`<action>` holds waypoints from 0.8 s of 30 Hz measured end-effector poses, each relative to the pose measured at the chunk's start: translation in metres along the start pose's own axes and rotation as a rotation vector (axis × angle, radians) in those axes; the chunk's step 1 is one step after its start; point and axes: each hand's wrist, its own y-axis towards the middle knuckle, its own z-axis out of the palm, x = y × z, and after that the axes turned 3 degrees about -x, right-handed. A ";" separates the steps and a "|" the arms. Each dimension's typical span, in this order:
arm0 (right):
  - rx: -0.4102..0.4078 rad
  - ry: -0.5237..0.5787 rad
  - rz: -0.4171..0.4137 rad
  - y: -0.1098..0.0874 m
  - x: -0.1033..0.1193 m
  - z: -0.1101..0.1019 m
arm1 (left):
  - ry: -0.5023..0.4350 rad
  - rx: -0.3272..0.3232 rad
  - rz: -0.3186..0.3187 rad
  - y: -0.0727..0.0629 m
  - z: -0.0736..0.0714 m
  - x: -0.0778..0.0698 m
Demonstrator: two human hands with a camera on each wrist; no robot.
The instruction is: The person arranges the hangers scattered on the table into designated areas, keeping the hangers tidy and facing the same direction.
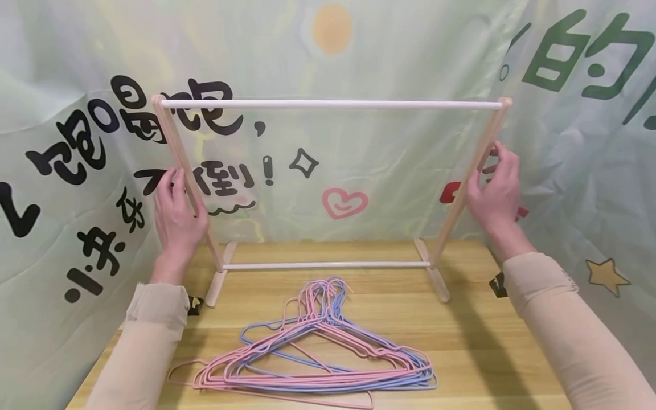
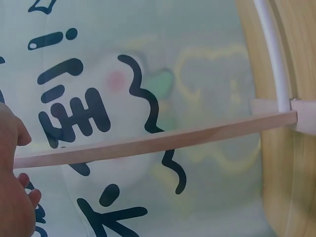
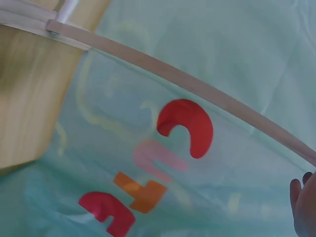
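Note:
A small clothes rack (image 1: 333,105) stands upright on the wooden table, with pale wooden posts, a white top bar and a white lower bar. My left hand (image 1: 179,210) grips its left post (image 2: 163,143) about halfway up. On the other side my right hand (image 1: 494,185) holds the right post (image 3: 197,88) between thumb and fingers, slightly higher. In front of the rack lies a flat pile of pink and blue wire hangers (image 1: 328,373), their hooks bunched together toward the rack. Neither hand touches the hangers.
Under everything is a light wooden table (image 1: 461,341). A pale green printed cloth (image 1: 410,57) with lettering, a heart and stars hangs behind and along both sides. Small black objects, one a dark clip-like piece (image 1: 498,285), show beside the sleeves.

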 end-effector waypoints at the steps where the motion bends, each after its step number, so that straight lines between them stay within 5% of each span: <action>1: -0.005 0.007 -0.005 0.004 0.000 -0.001 | -0.010 -0.002 0.004 -0.001 0.000 -0.001; 8: -0.016 -0.035 -0.017 0.023 0.000 -0.006 | -0.054 -0.013 0.025 -0.018 -0.008 -0.013; 16: -0.013 -0.075 -0.042 0.043 0.007 -0.010 | -0.073 0.064 0.089 -0.049 -0.020 -0.030; 24: 0.109 -0.177 0.021 0.062 0.014 -0.017 | -0.103 0.120 0.196 -0.081 -0.037 -0.046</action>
